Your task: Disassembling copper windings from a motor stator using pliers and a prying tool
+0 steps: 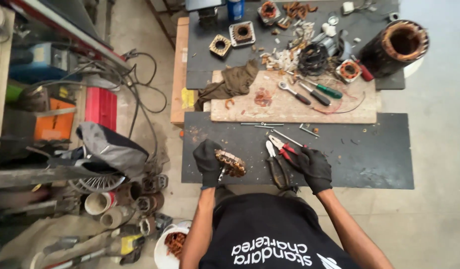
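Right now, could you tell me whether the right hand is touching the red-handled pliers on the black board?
Touching. The head view shows the gloved right hand with its fingers on the red handles of the pliers, no gap visible between them.

Black cloth gloves (314,169); matt dark tabletop (369,154); bare wood board (290,107).

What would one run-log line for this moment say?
left hand: holds small motor stator | right hand: on red-handled pliers | black bench mat: second pliers, loose rods

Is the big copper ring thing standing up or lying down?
Lying tipped on its side: the big copper coil shows its round hollow opening sideways on the table.
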